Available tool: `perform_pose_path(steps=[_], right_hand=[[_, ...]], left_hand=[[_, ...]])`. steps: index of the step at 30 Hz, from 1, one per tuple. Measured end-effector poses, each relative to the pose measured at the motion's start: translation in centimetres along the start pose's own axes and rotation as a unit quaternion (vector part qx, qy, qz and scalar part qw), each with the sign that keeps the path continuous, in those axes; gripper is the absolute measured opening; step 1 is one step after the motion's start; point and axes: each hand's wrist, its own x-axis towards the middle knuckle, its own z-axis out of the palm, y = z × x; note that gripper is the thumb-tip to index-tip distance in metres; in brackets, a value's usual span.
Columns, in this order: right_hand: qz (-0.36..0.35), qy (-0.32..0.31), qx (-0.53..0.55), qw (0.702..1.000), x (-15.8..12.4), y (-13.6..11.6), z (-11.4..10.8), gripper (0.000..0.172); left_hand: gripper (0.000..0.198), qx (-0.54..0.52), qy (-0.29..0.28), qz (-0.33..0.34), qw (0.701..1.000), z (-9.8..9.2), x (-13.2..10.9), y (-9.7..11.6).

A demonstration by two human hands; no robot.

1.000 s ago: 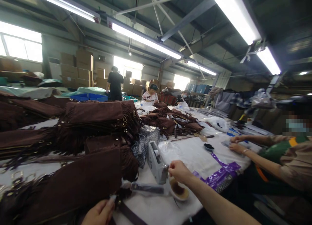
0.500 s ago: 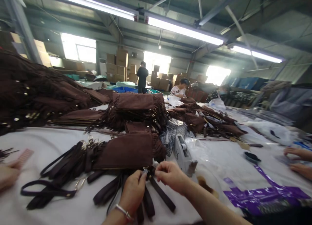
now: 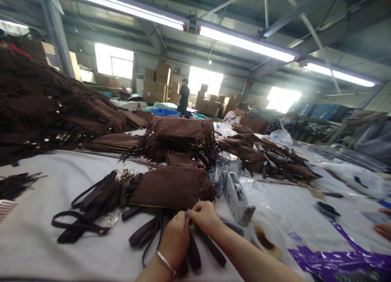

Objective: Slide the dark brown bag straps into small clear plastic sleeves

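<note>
My left hand (image 3: 176, 236), with a silver bangle at the wrist, is closed around the metal end of a dark brown wrist strap (image 3: 193, 253). My right hand (image 3: 205, 217) is pinched against its fingertips, and whatever small thing it grips is hidden. Both hands meet at the near edge of a brown fringed pouch (image 3: 168, 186) lying flat with its zipper towards me. Several more straps fan out beneath the hands. To the left lies a bunch of straps with gold clasps (image 3: 104, 192), and a looped strap (image 3: 80, 225) with a gold hook lies in front of it.
A grey tape dispenser (image 3: 237, 198) stands right of my hands, beside a clear tape roll (image 3: 269, 243). Behind are stacked fringed pouches (image 3: 180, 129) and a large brown heap (image 3: 55, 107). Purple plastic packaging (image 3: 339, 261) lies right. A co-worker's hand (image 3: 383, 229) is at the right edge.
My hands have come together at the strap's metal end, the right one moving in to touch the left. The view has turned left, and the co-worker's hand at the left is out of sight.
</note>
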Motion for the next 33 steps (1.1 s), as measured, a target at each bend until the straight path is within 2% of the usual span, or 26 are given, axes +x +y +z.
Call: perform_pose_path(steps=[3, 7, 11, 15, 19, 21, 23, 25, 30, 33], right_hand=[[0.005, 0.024, -0.023, 0.999, 0.0, -0.3, 0.4, 0.015], [-0.001, 0.046, -0.027, 0.999, -0.3, -0.2, 0.9, 0.018], [-0.031, 0.008, 0.047, 0.998, -0.9, 0.9, 0.9, 0.016], [-0.03, 0.001, 0.102, 0.994, -1.5, 2.4, 1.1, 0.012], [0.003, 0.026, 0.108, 0.994, -2.1, 3.1, 1.7, 0.009], [0.016, 0.036, 0.11, 0.993, -2.4, 3.2, 2.0, 0.009], [0.025, 0.043, 0.116, 0.992, -2.7, 3.2, 2.3, 0.008], [0.026, 0.048, 0.124, 0.991, -2.8, 3.2, 2.5, 0.007], [0.014, 0.054, 0.136, 0.989, -3.1, 3.0, 2.3, 0.006], [-0.005, 0.063, 0.134, 0.989, -3.4, 2.7, 2.0, 0.006]], left_hand=[[0.033, 0.059, 0.032, 0.012, 0.998, 0.8, -0.4, -0.6], [0.044, 0.1, 0.043, 0.08, 0.991, 0.9, -0.8, -1.3], [0.036, 0.081, 0.04, 0.103, 0.991, 0.4, -0.7, -1.2], [0.029, -0.015, 0.014, 0.006, 1.0, -0.4, -0.3, -0.1], [0.022, -0.126, -0.028, -0.095, 0.987, -0.8, 0.0, 0.6], [0.019, -0.24, -0.048, -0.172, 0.954, -0.7, 0.1, 0.7], [0.02, -0.355, -0.074, -0.258, 0.895, -0.6, 0.1, 0.7], [0.025, -0.424, -0.097, -0.309, 0.846, -0.5, 0.0, 0.7], [0.038, -0.492, -0.124, -0.341, 0.791, -0.8, -0.3, 0.7], [0.04, -0.506, -0.139, -0.355, 0.774, -1.0, -0.6, 0.7]])
